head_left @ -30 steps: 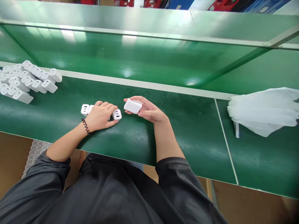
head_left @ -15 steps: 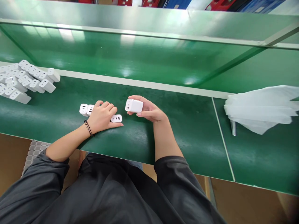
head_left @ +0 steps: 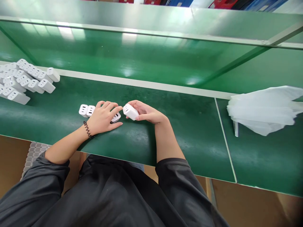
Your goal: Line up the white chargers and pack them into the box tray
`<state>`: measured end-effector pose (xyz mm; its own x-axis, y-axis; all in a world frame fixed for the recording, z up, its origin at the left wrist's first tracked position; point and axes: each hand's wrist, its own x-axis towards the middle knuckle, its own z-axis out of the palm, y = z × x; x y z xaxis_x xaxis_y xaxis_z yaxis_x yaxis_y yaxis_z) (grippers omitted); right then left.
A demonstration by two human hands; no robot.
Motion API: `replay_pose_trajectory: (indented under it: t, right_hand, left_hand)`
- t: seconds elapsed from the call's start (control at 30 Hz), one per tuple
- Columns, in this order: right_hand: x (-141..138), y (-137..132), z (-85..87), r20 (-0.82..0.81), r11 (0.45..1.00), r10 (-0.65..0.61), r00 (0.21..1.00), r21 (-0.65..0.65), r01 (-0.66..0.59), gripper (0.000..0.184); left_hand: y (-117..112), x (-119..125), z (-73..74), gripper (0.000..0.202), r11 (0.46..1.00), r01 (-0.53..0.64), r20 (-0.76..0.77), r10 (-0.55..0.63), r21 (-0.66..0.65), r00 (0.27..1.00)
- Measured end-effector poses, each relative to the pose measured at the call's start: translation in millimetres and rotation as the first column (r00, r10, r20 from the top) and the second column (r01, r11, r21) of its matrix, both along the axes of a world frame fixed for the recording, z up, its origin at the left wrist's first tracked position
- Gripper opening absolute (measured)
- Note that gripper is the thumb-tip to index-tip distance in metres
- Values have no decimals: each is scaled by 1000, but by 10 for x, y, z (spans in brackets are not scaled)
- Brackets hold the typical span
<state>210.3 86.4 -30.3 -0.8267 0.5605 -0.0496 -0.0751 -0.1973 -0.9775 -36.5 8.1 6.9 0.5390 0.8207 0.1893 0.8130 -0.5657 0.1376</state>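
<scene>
My right hand (head_left: 144, 112) grips a white wall charger (head_left: 131, 112) between thumb and fingers, its slotted port face pointing left. My left hand (head_left: 104, 116), palm down with thumb and index finger apart, lies over the green bench. Under it, a second charger (head_left: 115, 117) shows tilted between thumb and index finger; whether the palm touches it is hidden. The left index fingertip is right beside the charger in my right hand. To the left of that hand, two chargers (head_left: 83, 110) stand side by side, ports up, the nearer one partly covered by the knuckles.
A pile of white chargers (head_left: 17, 80) sits on the left of the bench (head_left: 189, 135). At the right lies a stack of thin translucent white bags or sheets (head_left: 265, 110). A green panel with a pale ledge (head_left: 142, 85) runs along the back.
My right hand has moved slightly left and down, turning its charger so the ports tilt up. The charger under my left hand has tilted, and the left index finger has stretched out to the right.
</scene>
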Motion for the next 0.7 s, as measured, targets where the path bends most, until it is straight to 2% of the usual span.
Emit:
replay_pose_trajectory:
  t: [0.07, 0.17, 0.23, 0.3, 0.4, 0.5, 0.63, 0.7]
  right_hand:
    - [13, -1, 3, -29, 999, 26, 999, -34, -27, 55]
    - [3, -26, 13, -60, 993, 76, 995, -81, -81, 65]
    - [-36, -56, 14, -66, 991, 81, 994, -103, -88, 72]
    - [-93, -88, 13, -32, 996, 40, 999, -81, -42, 70]
    - [-168, -118, 17, 55, 998, -60, 997, 1, 60, 58]
    - [-187, -118, 47, 96, 987, -141, 985, 95, 132, 51]
    - [-152, -99, 109, 262, 916, -245, 934, 378, 134, 40]
    - [-132, -93, 125, 320, 897, -241, 916, 435, 83, 43]
  left_hand:
    - [28, -92, 51, 52, 997, 53, 9, -53, -54, 999]
    - [73, -185, 80, 43, 988, 97, 10, -96, -121, 995]
    - [89, -184, 65, 37, 987, 87, 12, -86, -132, 996]
    - [88, -140, 41, 41, 994, 21, -1, -22, -103, 1000]
    - [69, -78, 38, 52, 993, -85, -20, 83, -77, 996]
    - [71, -150, 109, 63, 990, -59, 2, 59, -129, 998]
    - [144, -525, 270, 76, 961, 8, 3, -8, -277, 1000]
    - [193, -752, 328, 83, 925, -17, -22, 9, -379, 1000]
